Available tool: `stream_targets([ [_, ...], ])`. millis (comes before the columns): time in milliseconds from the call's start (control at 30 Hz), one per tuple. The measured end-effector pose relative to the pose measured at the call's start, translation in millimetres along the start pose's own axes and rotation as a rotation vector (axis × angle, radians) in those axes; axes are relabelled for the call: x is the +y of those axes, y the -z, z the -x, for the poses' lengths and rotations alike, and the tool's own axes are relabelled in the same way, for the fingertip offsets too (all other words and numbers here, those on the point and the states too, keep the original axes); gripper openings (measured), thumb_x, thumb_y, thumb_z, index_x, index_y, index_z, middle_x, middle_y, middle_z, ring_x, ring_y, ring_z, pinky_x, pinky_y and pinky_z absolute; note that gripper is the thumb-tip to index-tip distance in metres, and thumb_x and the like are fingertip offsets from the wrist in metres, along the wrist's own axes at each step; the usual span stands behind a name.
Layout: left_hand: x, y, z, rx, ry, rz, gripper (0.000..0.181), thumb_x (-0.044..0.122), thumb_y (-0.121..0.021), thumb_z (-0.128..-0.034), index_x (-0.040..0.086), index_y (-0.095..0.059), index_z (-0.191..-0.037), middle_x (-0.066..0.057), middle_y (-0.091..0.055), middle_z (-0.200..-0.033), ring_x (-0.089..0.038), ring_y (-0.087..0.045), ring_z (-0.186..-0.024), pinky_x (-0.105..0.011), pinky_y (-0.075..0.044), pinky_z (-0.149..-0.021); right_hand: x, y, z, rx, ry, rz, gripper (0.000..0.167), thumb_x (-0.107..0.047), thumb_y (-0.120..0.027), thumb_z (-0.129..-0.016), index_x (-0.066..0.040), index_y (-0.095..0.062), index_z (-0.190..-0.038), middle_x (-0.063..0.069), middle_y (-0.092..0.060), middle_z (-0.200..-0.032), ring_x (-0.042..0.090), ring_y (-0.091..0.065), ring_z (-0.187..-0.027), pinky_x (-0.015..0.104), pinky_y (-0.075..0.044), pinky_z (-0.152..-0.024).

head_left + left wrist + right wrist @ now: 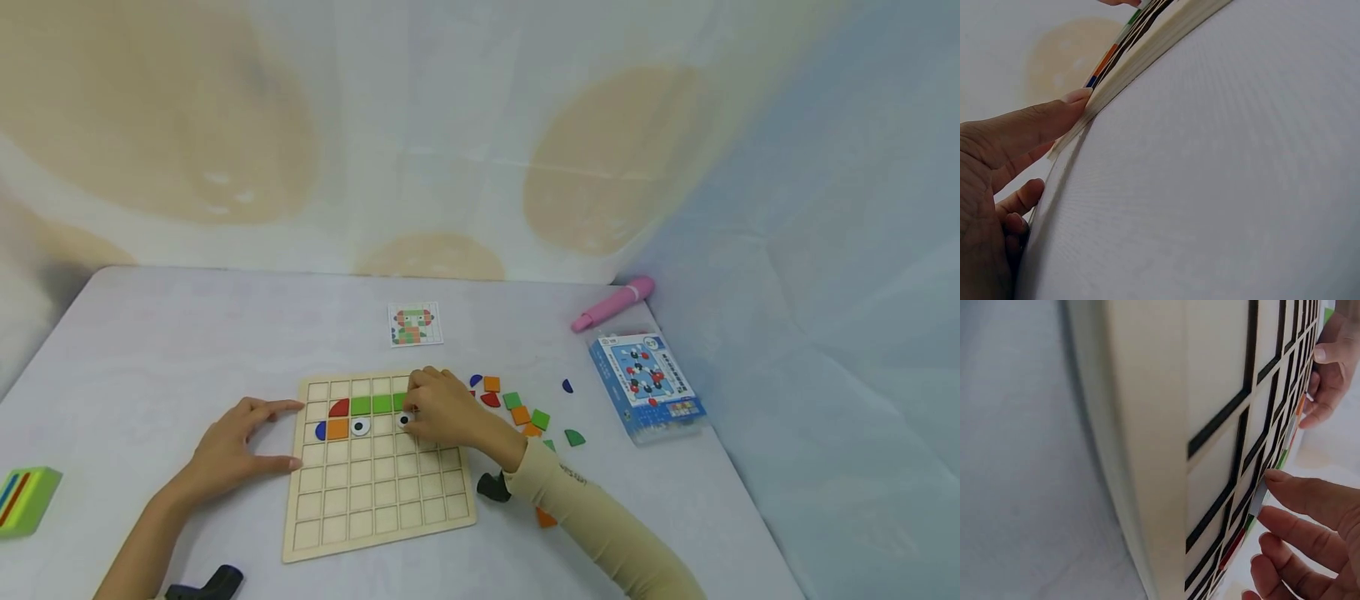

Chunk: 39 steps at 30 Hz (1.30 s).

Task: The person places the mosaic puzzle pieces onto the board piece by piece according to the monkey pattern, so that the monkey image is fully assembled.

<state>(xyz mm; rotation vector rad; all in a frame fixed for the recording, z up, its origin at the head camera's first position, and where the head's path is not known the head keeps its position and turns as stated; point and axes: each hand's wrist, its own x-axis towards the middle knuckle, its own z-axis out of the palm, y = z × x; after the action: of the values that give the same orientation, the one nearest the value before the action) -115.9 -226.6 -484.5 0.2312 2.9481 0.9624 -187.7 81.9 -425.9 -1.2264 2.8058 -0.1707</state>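
Note:
A wooden grid board (375,500) lies on the table with several coloured tiles in its upper rows. My left hand (228,450) is at the board's left edge, thumb and forefinger spread, both touching the rim. Over the upper right cells, my right hand (442,410) pinches a white eye tile (404,419) between thumb and forefinger; in the right wrist view that tile (1259,497) sits at the board's surface. A second eye tile (360,427) lies beside an orange square (338,428), under a row of green squares (361,406). My right fingers cover some cells.
Loose tiles (521,415) are scattered right of the board. A pattern card (416,324) lies beyond it. At the far right are a blue box (648,383) and a pink stick-shaped object (615,306); a green block (30,500) is at the left edge.

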Motion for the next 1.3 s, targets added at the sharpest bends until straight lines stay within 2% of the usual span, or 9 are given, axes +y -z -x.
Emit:
stream_targets([
  [300, 1.3, 4.5, -4.0, -0.01, -0.007, -0.008, 0.081, 0.049, -0.088, -0.0658, 0.019, -0.059, -0.135, -0.012, -0.053, -0.11, -0.029, -0.051, -0.097, -0.043, -0.04, -0.076, -5.0, -2.7, -2.9, 0.02, -0.031, 0.003, 0.015, -0.033, -0.078, -0.086, -0.02, -0.08, -0.093, -0.008, -0.063, -0.096, 0.011, -0.052, -0.09, 0.027, -0.042, -0.084],
  [433, -1.1, 4.3, -4.8, -0.01, -0.005, 0.001, 0.08, 0.048, -0.088, -0.0661, 0.019, -0.059, -0.135, -0.012, -0.053, -0.11, -0.029, -0.051, -0.098, -0.043, -0.04, -0.077, -5.8, -3.8, -4.2, 0.024, -0.041, 0.014, 0.022, -0.037, -0.079, -0.084, -0.021, -0.079, -0.099, -0.007, -0.063, -0.1, 0.011, -0.053, -0.093, 0.028, -0.043, -0.088],
  [567, -3.2, 2.3, -4.5, -0.018, -0.003, 0.009, 0.081, 0.049, -0.088, -0.0661, 0.019, -0.059, -0.135, -0.013, -0.053, -0.111, -0.031, -0.051, -0.101, -0.046, -0.04, -0.079, -2.0, 4.1, 5.1, 0.065, -0.06, -0.046, 0.029, -0.036, -0.08, -0.084, -0.018, -0.077, -0.106, -0.004, -0.061, -0.101, 0.012, -0.051, -0.092, 0.027, -0.04, -0.081],
  [667, -4.7, 1.8, -3.7, -0.019, 0.005, 0.002, 0.082, 0.051, -0.088, -0.0659, 0.019, -0.058, -0.136, -0.014, -0.053, -0.113, -0.034, -0.052, -0.104, -0.05, -0.041, -0.082, 10.0, 12.6, 19.4, 0.134, -0.086, -0.116, 0.025, -0.029, -0.08, -0.085, -0.014, -0.077, -0.104, -0.002, -0.061, -0.1, 0.013, -0.051, -0.091, 0.029, -0.04, -0.079],
  [767, -5.5, 3.4, -1.8, -0.015, 0.013, -0.008, 0.083, 0.053, -0.087, -0.0657, 0.019, -0.058, -0.136, -0.014, -0.053, -0.115, -0.035, -0.052, -0.106, -0.052, -0.041, -0.083, 31.5, 15.9, 36.1, 0.187, -0.116, -0.143, 0.021, -0.022, -0.081, -0.083, -0.01, -0.077, -0.1, 0.002, -0.063, -0.099, 0.016, -0.052, -0.09, 0.032, -0.041, -0.081],
  [967, -5.7, 8.3, 1.7, -0.008, 0.006, -0.015, 0.083, 0.052, -0.087, -0.0658, 0.019, -0.058, -0.136, -0.013, -0.053, -0.112, -0.032, -0.051, -0.103, -0.047, -0.04, -0.079, 75.4, 11.3, 64.5, 0.209, -0.244, -0.19, 0.021, -0.015, -0.081, -0.083, -0.005, -0.077, -0.101, 0.006, -0.064, -0.097, 0.021, -0.053, -0.091, 0.037, -0.043, -0.08],
  [1067, -6.7, 10.4, 2.4, -0.003, 0.003, -0.011, 0.083, 0.051, -0.088, -0.0657, 0.018, -0.058, -0.135, -0.013, -0.053, -0.112, -0.032, -0.051, -0.103, -0.047, -0.04, -0.079, 89.8, 7.0, 66.9, 0.193, -0.292, -0.195, 0.024, -0.017, -0.079, -0.085, -0.004, -0.076, -0.106, 0.008, -0.063, -0.099, 0.023, -0.053, -0.094, 0.038, -0.044, -0.082],
  [1300, -9.5, 7.2, 2.5, -0.004, 0.0, 0.001, 0.081, 0.048, -0.088, -0.0658, 0.019, -0.059, -0.135, -0.011, -0.053, -0.109, -0.028, -0.05, -0.098, -0.042, -0.038, -0.076, 100.3, 4.4, 52.6, 0.117, -0.305, -0.153, 0.021, -0.018, -0.077, -0.086, -0.006, -0.077, -0.104, 0.008, -0.062, -0.1, 0.024, -0.052, -0.095, 0.038, -0.045, -0.083],
])
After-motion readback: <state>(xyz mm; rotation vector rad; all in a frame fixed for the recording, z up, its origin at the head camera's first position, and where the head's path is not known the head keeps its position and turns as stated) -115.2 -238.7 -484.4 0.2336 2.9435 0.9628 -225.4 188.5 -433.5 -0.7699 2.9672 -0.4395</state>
